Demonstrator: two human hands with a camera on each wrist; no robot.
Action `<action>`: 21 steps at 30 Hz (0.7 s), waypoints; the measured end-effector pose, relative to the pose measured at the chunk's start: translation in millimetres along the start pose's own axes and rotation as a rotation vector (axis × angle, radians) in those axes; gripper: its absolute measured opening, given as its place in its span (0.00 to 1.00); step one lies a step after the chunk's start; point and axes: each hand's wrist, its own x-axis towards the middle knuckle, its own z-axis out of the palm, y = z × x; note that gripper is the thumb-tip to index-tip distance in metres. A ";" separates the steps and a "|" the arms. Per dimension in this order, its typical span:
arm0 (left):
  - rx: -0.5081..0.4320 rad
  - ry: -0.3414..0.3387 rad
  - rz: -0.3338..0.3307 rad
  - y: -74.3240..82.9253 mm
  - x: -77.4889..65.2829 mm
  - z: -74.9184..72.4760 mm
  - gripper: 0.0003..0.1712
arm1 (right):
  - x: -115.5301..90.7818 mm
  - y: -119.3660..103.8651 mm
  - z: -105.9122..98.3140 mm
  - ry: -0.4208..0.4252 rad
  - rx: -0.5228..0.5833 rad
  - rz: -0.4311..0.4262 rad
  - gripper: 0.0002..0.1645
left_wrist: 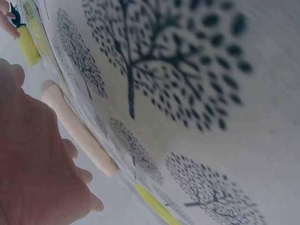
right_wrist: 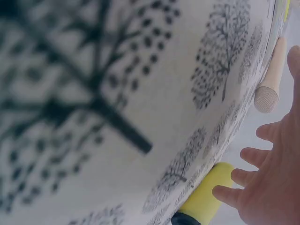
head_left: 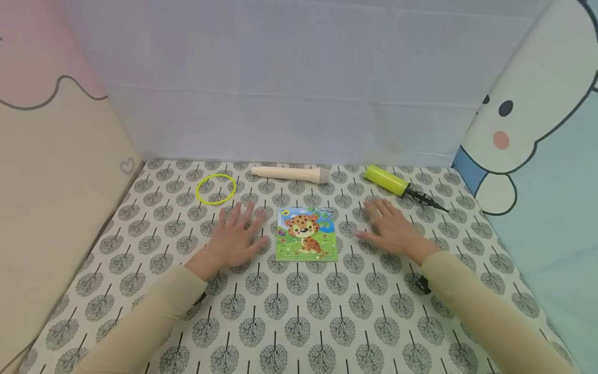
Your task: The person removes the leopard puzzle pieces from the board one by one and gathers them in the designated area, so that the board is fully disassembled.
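Observation:
My left hand (head_left: 235, 240) is spread palm-down over the cloth, left of a square leopard picture puzzle (head_left: 307, 235). On the puzzle's other side, my right hand (head_left: 391, 228) is likewise spread, its thumb toward the picture. Neither hand holds anything. Beyond the left fingertips lies a thin yellow-green ring (head_left: 198, 193). A pale pink toy microphone (head_left: 289, 173) lies crosswise behind the puzzle; its mesh head (right_wrist: 266, 99) shows in the right wrist view. Past the right fingers rests a yellow-green hand pump (head_left: 386, 180) with a black nozzle end.
A white cloth with grey tree prints covers the table (head_left: 299, 311). A pale curtain (head_left: 299, 78) hangs along the back edge. Printed cartoon panels stand at the left (head_left: 51, 171) and right (head_left: 551, 182).

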 end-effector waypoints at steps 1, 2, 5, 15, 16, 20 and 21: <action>-0.012 0.006 0.012 2.5 -0.1 -0.6 0.42 | 2.5 -1.6 0.3 0.009 0.006 -0.010 0.57; -0.014 0.006 0.023 5.1 -0.2 -0.9 0.42 | 5.6 -3.2 0.9 0.016 0.009 -0.019 0.57; -0.017 0.014 0.060 12.9 -0.9 -1.0 0.41 | 15.0 -10.1 0.8 0.031 0.023 -0.040 0.54; -0.046 0.007 0.156 37.3 -2.9 6.1 0.41 | 51.0 -38.2 -1.8 0.013 0.088 -0.057 0.44; -0.041 -0.001 0.162 40.0 -3.4 5.7 0.40 | 54.6 -40.6 -1.5 0.015 0.100 -0.057 0.43; -0.022 -0.022 0.191 46.7 -4.5 6.3 0.40 | 68.5 -48.7 1.7 0.020 0.147 -0.034 0.39; -0.019 -0.024 0.197 48.0 -4.7 6.1 0.40 | 71.8 -51.0 2.9 0.021 0.155 -0.028 0.38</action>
